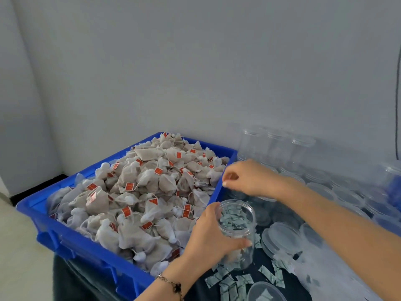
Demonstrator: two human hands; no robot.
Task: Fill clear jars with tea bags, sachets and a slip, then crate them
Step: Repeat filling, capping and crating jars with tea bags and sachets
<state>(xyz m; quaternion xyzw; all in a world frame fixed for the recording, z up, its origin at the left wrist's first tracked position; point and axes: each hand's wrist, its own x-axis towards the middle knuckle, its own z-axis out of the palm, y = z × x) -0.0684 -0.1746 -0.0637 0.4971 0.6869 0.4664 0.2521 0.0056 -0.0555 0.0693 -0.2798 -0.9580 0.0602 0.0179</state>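
My left hand [208, 237] grips an open clear jar [238, 227] from its left side and holds it tilted just right of the blue crate [86, 244]. Something pale lies at the jar's bottom. The crate is heaped with white tea bags [147, 192] bearing red tags. My right hand [247, 177] hovers over the crate's right rim, above the jar's mouth, with curled fingers and thumb near the forefinger; nothing shows between them. Small green-white sachets [230, 283] lie scattered on the dark table under and below the jar.
Several empty clear jars [277, 148] stand against the wall at the right, more lying behind my right arm. Clear lids [282, 237] are stacked right of the held jar. A round clear lid [264, 292] with a sachet sits at the bottom edge. White plastic wrap [329, 270] lies right.
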